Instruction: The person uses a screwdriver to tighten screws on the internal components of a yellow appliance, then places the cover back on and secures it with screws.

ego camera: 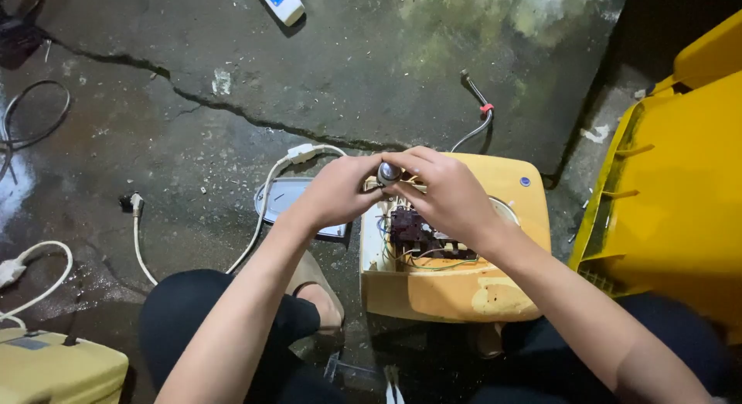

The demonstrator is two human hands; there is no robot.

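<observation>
Head view: nearest are the person's knees in dark trousers (209,319), bent low over a wet, cracked floor (154,141). Between the knees sits a yellow box (448,288) with its top part off, so the wires (433,257) and a dark part (408,226) inside show. The opening is done, as the inside is bare. The wires are still joined up and the box is not closed again, so more work looks left.

Both arms reach forward and meet over the far side of the open box. The left hand (336,194) and the right hand (448,191) curl close together around a small round silver knob (388,172). The fingers of both are shut tight on it, and the knob sits just above the wires.

A flat grey cover (282,195) lies left of the box. A white cord (263,211) runs by it. Far right stands a big yellow bin (672,195). Far away lies a white and blue bottle (280,2).
</observation>
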